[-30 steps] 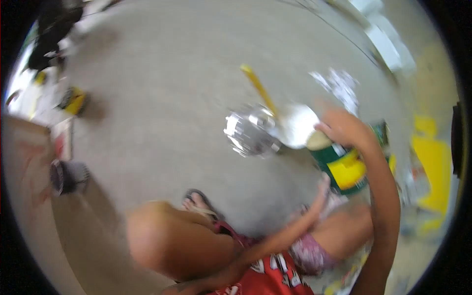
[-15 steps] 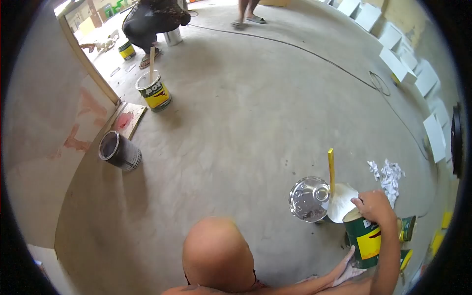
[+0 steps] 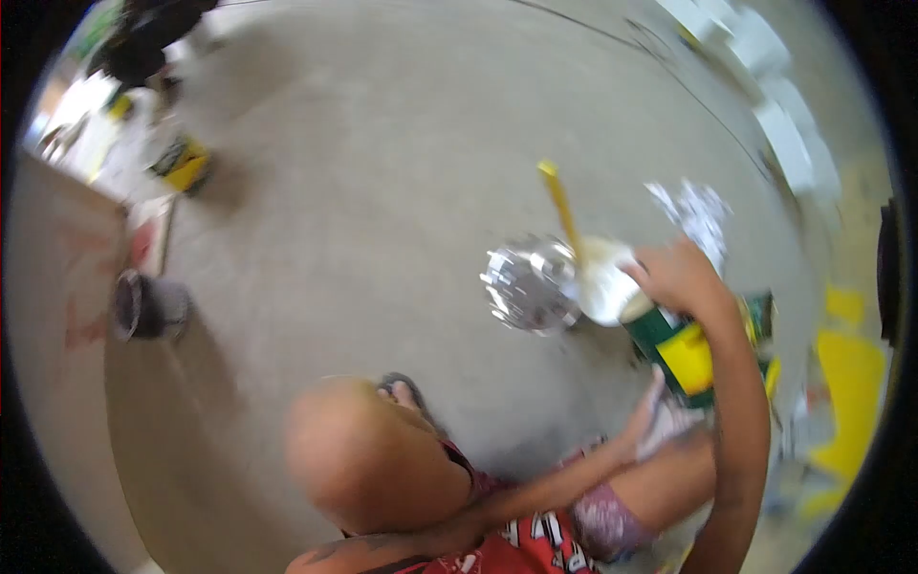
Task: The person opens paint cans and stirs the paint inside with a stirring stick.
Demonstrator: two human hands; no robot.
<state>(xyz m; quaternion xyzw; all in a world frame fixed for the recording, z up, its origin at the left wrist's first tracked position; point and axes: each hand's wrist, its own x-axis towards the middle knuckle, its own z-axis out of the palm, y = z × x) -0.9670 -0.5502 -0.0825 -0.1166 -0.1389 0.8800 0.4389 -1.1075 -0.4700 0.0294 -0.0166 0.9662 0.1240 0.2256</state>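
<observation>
A green paint can with a yellow label (image 3: 684, 362) lies tilted, its mouth facing an open can with white contents (image 3: 604, 282). My right hand (image 3: 681, 275) is closed over the tilted can's upper rim. Low on the same can, my left hand (image 3: 650, 416) is closed around its base, with a white cloth (image 3: 669, 428) at the palm. A yellow stick (image 3: 559, 206) stands at the white-filled can's edge. Touching or close beside that can is a shiny silver can lid or top (image 3: 532, 287); blur hides which.
Crumpled white paper (image 3: 696, 215) lies beyond my right hand. More green cans (image 3: 760, 316) stand to the right. At left are a dark can (image 3: 151, 306), a yellow-labelled can (image 3: 182, 165) and a stained board (image 3: 151, 234). A crouching person (image 3: 143, 43) is far left. A cable (image 3: 703, 96) crosses the floor.
My view has swung down and right, so the cans and hands appear higher and my knee and red clothing show. Both hands keep their hold on the tilted can.
</observation>
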